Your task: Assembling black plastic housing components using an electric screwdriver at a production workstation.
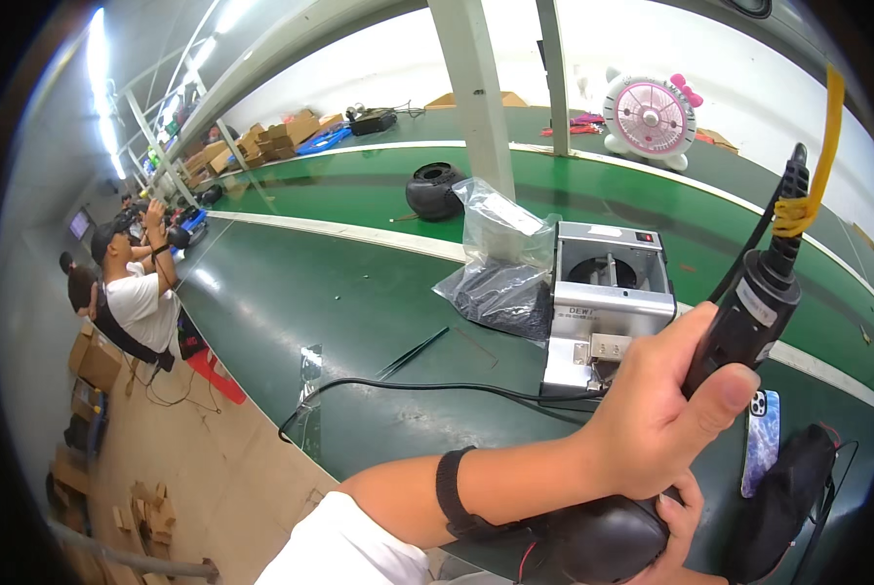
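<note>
Boxes [96, 363] of brown cardboard stacked at far left, cardboard scraps [152, 517] on the floor nearer in. Co-worker [144, 307] beside the bench [261, 288], white top, dark cap, one hand raised near the head. Next, on the green surface: clear wrapper [310, 369] at the edge, black cable [427, 386] running rightward, dark tweezers [415, 353] just behind it. Black tyre [431, 195] farther back. Then clear bag [500, 297] of small dark parts, right beside the silver machine [608, 322] with open top and red switch.

Up front: white sleeve [349, 546], black strap [447, 492] on left forearm. Black rounded shell [603, 541] low down, under that forearm, red wire at its left. Left hand [652, 414] above it, grip fully closed around black cylindrical tool [749, 312]; tool's lower end hidden by the hand, upper end leaning right, tied to yellow cord [829, 146]. Pink-and-white fan [652, 117] at the back. Right hand [686, 517] below the left, grip curled on the shell's right side, partly hidden; cannot tell how firmly. Far right: blue-white phone [761, 448], long black casing [780, 512] with wires.
</note>
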Available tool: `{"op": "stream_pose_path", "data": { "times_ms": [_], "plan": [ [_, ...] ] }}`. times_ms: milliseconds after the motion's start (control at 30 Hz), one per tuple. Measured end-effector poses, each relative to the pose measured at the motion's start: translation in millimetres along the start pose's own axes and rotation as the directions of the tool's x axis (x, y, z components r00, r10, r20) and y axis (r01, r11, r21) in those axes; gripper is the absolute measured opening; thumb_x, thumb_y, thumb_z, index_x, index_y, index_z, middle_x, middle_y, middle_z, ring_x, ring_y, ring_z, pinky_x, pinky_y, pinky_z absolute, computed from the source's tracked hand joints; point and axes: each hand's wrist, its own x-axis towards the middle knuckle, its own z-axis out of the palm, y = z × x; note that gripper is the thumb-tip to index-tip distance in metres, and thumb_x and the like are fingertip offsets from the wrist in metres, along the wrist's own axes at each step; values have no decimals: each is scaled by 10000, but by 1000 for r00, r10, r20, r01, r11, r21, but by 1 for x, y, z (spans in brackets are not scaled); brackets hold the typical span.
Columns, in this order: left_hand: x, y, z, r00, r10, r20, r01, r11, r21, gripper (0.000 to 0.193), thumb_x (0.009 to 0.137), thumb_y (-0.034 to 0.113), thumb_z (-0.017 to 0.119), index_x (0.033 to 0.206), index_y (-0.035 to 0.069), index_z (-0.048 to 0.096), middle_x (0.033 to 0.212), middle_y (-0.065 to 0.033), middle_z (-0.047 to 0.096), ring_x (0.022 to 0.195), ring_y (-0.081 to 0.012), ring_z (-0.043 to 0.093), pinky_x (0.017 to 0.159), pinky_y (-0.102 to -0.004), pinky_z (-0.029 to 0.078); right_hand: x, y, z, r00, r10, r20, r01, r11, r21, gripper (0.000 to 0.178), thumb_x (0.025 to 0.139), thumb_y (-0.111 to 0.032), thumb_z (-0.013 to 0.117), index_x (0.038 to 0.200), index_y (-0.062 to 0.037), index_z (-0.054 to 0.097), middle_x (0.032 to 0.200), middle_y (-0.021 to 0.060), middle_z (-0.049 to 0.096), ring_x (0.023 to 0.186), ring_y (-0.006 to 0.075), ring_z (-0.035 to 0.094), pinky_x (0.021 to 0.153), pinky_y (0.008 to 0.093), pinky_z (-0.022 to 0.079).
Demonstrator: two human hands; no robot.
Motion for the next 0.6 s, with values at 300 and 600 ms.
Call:
{"op": "stream_pose_path", "data": {
  "times_ms": [300,600],
  "plan": [
    [2,16,3,985,-139,-101,149,984,96,918,877,835,464,1204,-15,585,747,-18,606,629,-85,556,559,-233,447,34,-11,-38,886,-123,448,90,992,94,1119,562,-580,946,1401,-18,464,1424,332,436,1308,534,459,1077,627,379],
    [32,44,-20,937,225,-268,-187,969,161,1039,859,909,324,1244,-35,527,711,-22,553,559,-133,524,524,-278,468,31,-6,-47,879,-161,448,101,983,155,945,638,-602,878,1388,-134,542,1448,271,466,1320,539,449,1058,639,379]
  ]
}}
